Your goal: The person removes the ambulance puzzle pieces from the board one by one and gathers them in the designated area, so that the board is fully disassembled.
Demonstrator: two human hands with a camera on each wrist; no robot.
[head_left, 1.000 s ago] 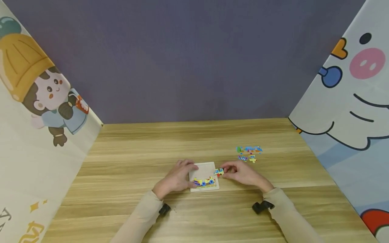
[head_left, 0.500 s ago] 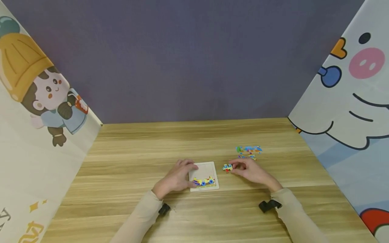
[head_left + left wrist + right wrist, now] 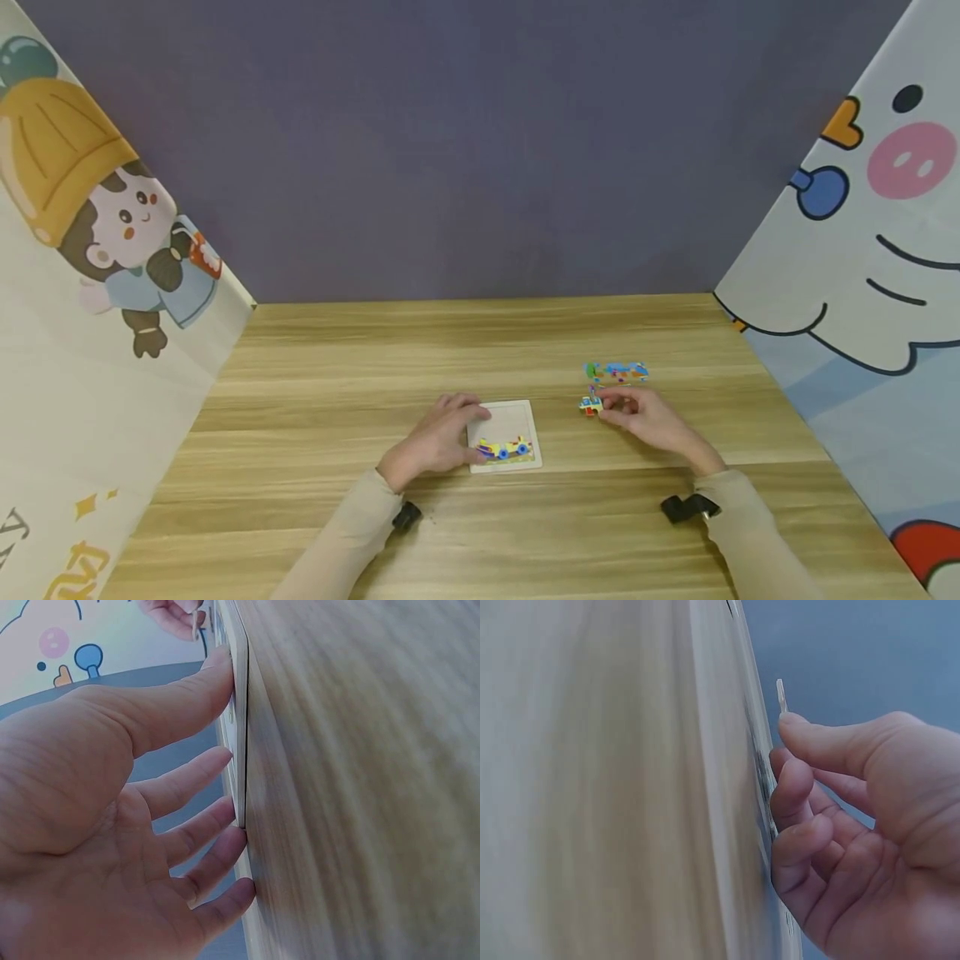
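A pale wooden puzzle board (image 3: 512, 420) lies on the table, with fitted yellow and blue vehicle pieces (image 3: 514, 449) along its near side. My left hand (image 3: 433, 440) rests at the board's left side. In the left wrist view its thumb touches the board's face (image 3: 240, 727), and the other fingers reach loosely along the edge. To the right of the board, my right hand (image 3: 651, 422) pinches a small puzzle piece (image 3: 589, 406) with a blue, white and red vehicle print. The right wrist view shows this piece (image 3: 781, 694) edge-on at the thumb tip, with the other fingers curled beneath.
Several loose puzzle pieces (image 3: 618, 372), mostly blue with some green and orange, lie just beyond my right hand. A dark wall panel (image 3: 480, 158) closes off the table's back. Cartoon-printed side panels (image 3: 847, 275) flank the wooden table (image 3: 360, 358).
My right hand has carried the pinched puzzle piece from the board's right edge rightward and slightly away, close to the loose pieces. The left hand and board have stayed in place.
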